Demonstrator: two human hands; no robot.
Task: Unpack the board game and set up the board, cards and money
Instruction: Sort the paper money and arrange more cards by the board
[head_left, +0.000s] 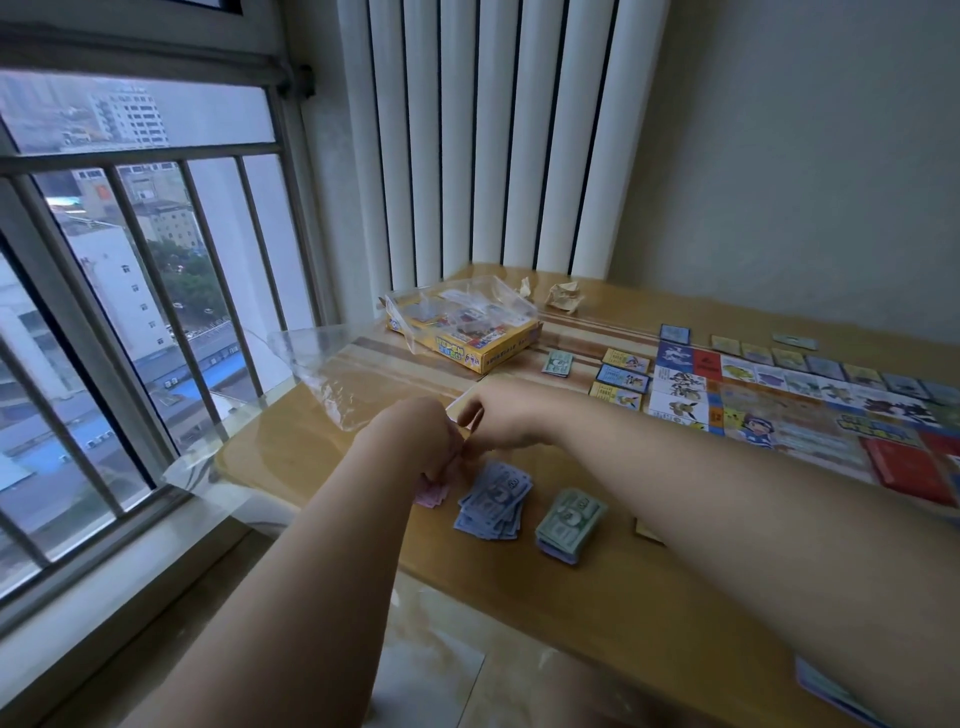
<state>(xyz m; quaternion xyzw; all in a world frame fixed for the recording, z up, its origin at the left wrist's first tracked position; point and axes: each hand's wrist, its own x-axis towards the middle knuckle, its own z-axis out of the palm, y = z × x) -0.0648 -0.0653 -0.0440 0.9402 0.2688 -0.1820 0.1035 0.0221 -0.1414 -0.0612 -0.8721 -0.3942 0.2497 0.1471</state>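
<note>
Left hand (415, 441): fingers curled tight, gripping a bundle of pink notes (434, 492) whose lower corner shows beneath the palm, just above the table (623, 613).

Right hand (501, 415): fingers curled, thumb and fingertips pinching a pale slip (457, 406). Blur hides what it is. The two hands touch at the fingertips.

Money: a fanned pile of blue notes (493, 501) lies just below the hands. A squared green stack (571, 522) stands just beside it on the right.

Board (779, 410): laid flat, well right of the hands, with cards (623, 379) in a column along its left edge.

Box (498, 348): at the far left of the table. Bare wood shows between it and the hands.

Edges: the table's left edge runs near the window (130, 312). A clear film (311, 358) overhangs that edge beside the left hand.
</note>
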